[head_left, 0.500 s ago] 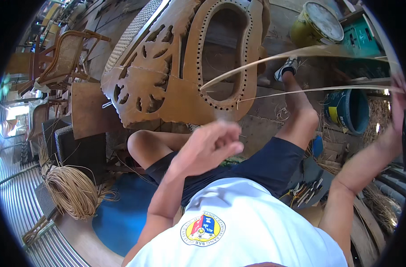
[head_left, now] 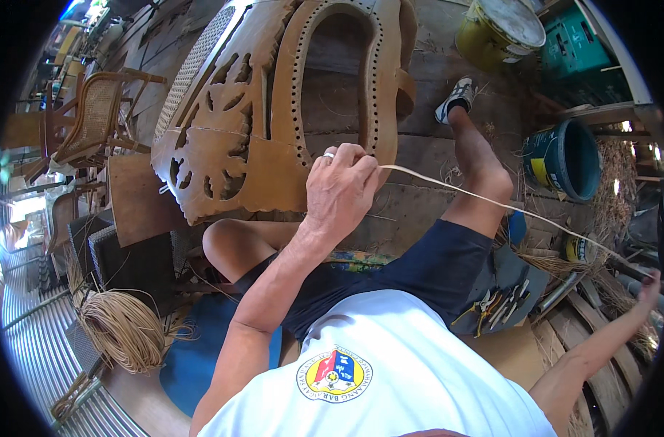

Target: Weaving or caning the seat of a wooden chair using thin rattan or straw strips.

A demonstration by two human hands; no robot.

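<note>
A carved brown wooden furniture frame [head_left: 263, 171] stands before me, with a long oval opening edged by small drilled holes. At the near end of that opening, my left hand [head_left: 341, 186] is closed on a thin pale cane strand [head_left: 456, 187], its fingers bent and pressed against the rim. The holes under the fingers are hidden. From there the strand runs across my raised knee to the far right. Out there my right hand [head_left: 647, 290], small and slightly blurred with the arm stretched out, is closed at the strand's end.
A coil of cane [head_left: 121, 331] lies at left, by dark woven furniture and a cane-backed chair [head_left: 95, 116]. Pliers and other hand tools [head_left: 496, 306] lie near my right thigh. A teal bucket [head_left: 563, 160], a yellow pail [head_left: 499, 33] and green crates [head_left: 579, 47] stand at right.
My left hand has moved forward onto the frame's rim and closed. My right hand has moved lower at the far right. The wide strand loop has drawn down to one thin line.
</note>
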